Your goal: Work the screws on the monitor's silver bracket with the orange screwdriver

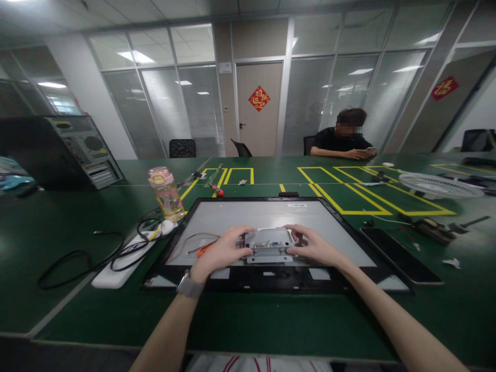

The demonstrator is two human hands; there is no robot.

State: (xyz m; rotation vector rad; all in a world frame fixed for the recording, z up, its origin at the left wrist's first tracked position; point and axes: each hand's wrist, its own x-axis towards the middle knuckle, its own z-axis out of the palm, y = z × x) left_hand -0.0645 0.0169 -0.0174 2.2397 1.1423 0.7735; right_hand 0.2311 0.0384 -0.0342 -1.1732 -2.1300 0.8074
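Note:
A metal bracket [269, 244] with a blue video port and other connectors on its side is gripped at both ends, over the back of a monitor panel [333, 227]. My left hand [228, 248] pinches its left end, thumb at the front edge and fingers behind. At the right end, the thumb and fingers of my right hand [313, 245] close on it the same way. Beside my left hand lie an orange-handled tool [205, 249], partly covered by the hand, and thin coloured wires [189, 238]. Whether the bracket touches the panel, I cannot tell.
Left of the panel are a white power strip [120, 266] with black cables and a pink-lidded bottle [166, 194]. A dark phone [401, 256] lies to the right. Behind stand a computer case [65, 150] and a red screwdriver [217, 190]. A person [341, 137] sits across the table.

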